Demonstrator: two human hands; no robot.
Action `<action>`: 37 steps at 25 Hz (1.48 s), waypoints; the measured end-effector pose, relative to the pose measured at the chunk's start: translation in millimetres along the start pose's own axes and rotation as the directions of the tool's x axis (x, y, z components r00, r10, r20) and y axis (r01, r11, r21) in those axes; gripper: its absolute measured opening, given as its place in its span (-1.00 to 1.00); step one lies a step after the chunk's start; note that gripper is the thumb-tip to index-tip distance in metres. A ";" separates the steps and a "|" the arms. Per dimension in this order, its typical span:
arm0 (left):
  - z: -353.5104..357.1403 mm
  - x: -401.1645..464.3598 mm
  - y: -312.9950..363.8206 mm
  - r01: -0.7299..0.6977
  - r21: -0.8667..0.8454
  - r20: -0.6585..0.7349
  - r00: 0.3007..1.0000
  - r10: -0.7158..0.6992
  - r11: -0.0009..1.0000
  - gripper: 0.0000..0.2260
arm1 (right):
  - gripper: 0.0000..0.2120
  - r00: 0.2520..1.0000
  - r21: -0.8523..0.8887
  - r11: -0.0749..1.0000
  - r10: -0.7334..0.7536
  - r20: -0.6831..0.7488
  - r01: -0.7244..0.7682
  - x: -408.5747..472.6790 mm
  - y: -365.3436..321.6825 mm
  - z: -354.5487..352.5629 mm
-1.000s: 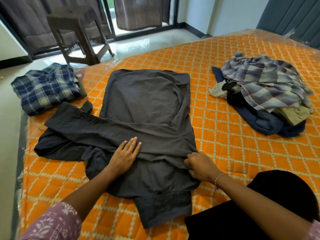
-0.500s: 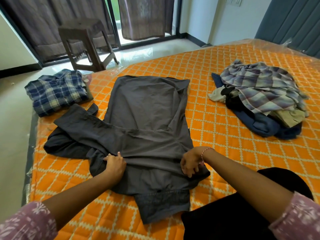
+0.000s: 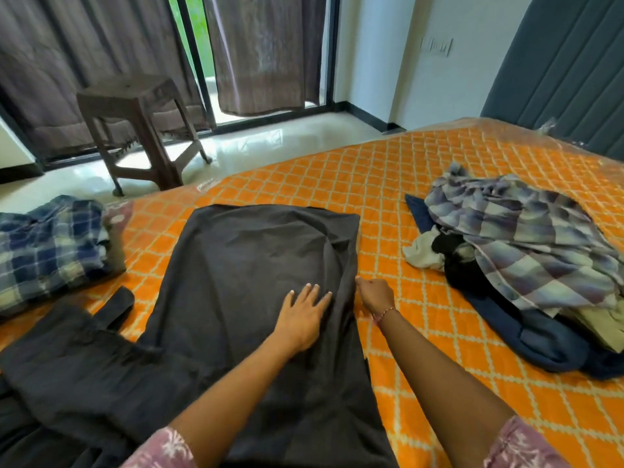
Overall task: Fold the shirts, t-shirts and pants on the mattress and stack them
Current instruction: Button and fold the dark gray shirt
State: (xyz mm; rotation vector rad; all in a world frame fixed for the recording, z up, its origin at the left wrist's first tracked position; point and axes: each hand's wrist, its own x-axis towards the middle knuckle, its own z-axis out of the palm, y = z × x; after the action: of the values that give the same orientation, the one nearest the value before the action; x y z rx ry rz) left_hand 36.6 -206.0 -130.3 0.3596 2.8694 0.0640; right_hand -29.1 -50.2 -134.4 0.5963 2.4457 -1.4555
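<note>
A dark grey shirt point(image 3: 243, 265) lies spread on the orange mattress point(image 3: 422, 332), one sleeve folded across to the lower left. My left hand point(image 3: 304, 315) lies flat on its right half with fingers spread. Beside it, my right hand point(image 3: 374, 295) pinches the shirt's right edge with curled fingers. A folded blue plaid shirt point(image 3: 50, 251) sits at the left edge. At the right lies a heap of unfolded clothes point(image 3: 520, 251) topped by a grey-purple plaid shirt over dark blue pants.
A brown plastic stool point(image 3: 141, 130) stands on the white floor beyond the mattress, in front of curtains and a glass door. A grey padded headboard point(image 3: 567, 72) rises at the far right. Bare mattress shows between the grey shirt and the heap.
Both hands moved up from the shirt's near end to its middle right side. The left hand went from gripping cloth to lying flat. The view tilted up and closer.
</note>
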 end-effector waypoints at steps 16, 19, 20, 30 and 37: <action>23.4 125.5 -59.8 -0.076 -0.072 -0.158 0.985 0.064 0.995 -0.06 | -0.61 0.986 -0.036 0.996 -0.091 -0.137 0.087 175.4 -65.5 -8.7; 2.1 129.3 -47.8 -0.075 -0.470 -0.139 0.990 0.010 0.880 -0.20 | -0.65 0.918 -0.257 0.923 -0.341 -0.203 0.287 154.8 -101.0 -2.8; -11.4 126.1 -38.3 -0.044 -0.737 -0.123 0.990 -0.069 0.674 -0.32 | -0.63 0.901 -0.248 0.911 -0.382 -0.207 0.329 148.1 -116.4 3.6; -5.9 67.9 -74.2 0.367 -0.621 0.382 0.913 0.142 -0.692 -0.82 | -0.56 0.860 -0.290 0.812 -0.453 0.236 0.507 94.4 -173.7 126.8; -18.4 124.9 -81.5 0.231 -0.874 0.365 0.892 -0.265 -0.427 -0.92 | -0.60 0.907 -0.263 0.901 -0.392 -0.153 0.345 122.1 -93.6 87.4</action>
State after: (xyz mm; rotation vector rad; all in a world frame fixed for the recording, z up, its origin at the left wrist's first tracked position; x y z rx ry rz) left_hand -104.6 -254.2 -148.3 -0.7511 1.5378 2.2372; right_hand -181.1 -139.1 -151.4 0.2447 2.9654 -1.2490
